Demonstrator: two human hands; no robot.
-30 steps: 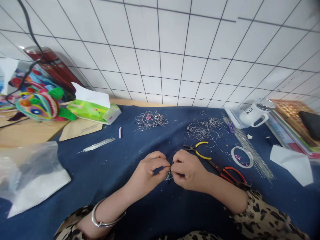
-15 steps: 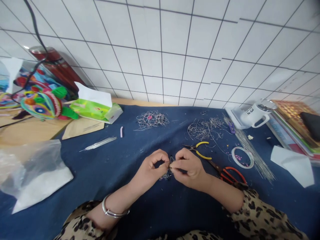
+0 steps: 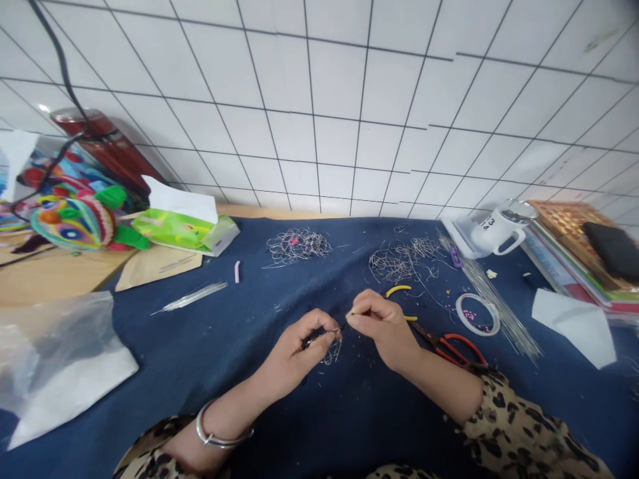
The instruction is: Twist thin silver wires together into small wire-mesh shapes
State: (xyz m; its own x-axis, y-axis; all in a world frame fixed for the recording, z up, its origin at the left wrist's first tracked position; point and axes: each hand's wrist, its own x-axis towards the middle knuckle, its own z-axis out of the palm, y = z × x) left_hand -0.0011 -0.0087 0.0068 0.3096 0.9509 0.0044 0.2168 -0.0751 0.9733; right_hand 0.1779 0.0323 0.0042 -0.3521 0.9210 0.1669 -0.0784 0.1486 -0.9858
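Observation:
Pinched between the thumb and fingers of my left hand [image 3: 304, 346] is a small piece of bent thin wire [image 3: 333, 351], its loops hanging below the fingertips. My right hand [image 3: 384, 326] is closed in a pinch just to the right, a small gap away; whatever its fingertips hold is too small to make out. Behind the right hand lie yellow-handled pliers [image 3: 399, 291], partly covered by it. Red-handled scissors [image 3: 462, 347] rest beside the right wrist. Two tangles of wire, a left one [image 3: 298, 246] and a right one [image 3: 404, 259], lie farther back on the dark blue cloth [image 3: 279, 439].
On the right are a roll of clear line [image 3: 478, 297] with pink beads, straight wires [image 3: 504, 306], a purple clip [image 3: 454, 256], a white mug [image 3: 499, 233] and books [image 3: 564, 259]. Leftward are a tissue pack [image 3: 180, 229], thin needles [image 3: 194, 297] and a plastic bag [image 3: 74, 359].
My right hand has drawn apart from the left, which keeps the wire piece. The whole view has shifted slightly, so the table things appear a little lower and farther left.

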